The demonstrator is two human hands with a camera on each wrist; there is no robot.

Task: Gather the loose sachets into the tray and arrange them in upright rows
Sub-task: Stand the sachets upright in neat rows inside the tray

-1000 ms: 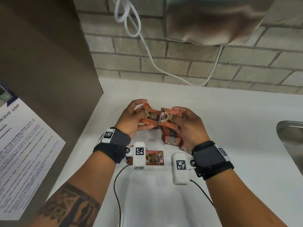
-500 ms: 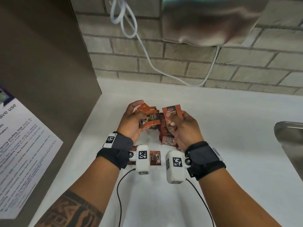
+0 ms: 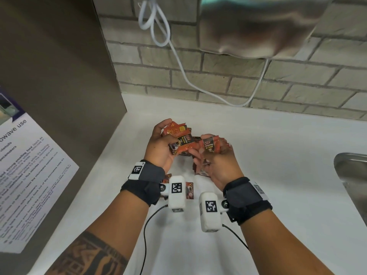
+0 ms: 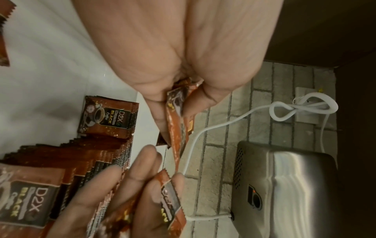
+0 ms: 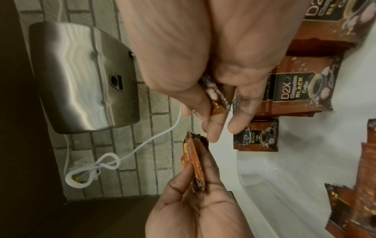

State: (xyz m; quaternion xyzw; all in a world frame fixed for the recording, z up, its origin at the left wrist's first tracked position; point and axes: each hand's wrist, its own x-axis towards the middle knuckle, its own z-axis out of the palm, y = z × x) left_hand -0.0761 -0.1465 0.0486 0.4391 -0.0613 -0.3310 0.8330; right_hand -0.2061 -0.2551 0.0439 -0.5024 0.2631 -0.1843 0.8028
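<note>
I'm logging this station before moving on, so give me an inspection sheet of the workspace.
Surface: white counter.
Job's things: red-brown foil coffee sachets, some in each hand, a fanned stack and a single sachet on the counter; no tray seen.
Clutter: nothing seen.
Grippers: left hand grips several sachets; right hand pinches sachets.
Cables: looped white cord on the wall; black wrist-camera leads.
Surroundings: brick wall, steel wall unit, steel sink edge, printed notice.

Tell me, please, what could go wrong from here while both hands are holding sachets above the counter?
1. The left hand grips several sachets in a loose fan; one could slip out and fall to the counter.
2. The right hand pinches one sachet just above the upright row; pushing it in may topple neighbours.
3. A sachet lies beneath the left wrist, half hidden, and may be missed.
</note>
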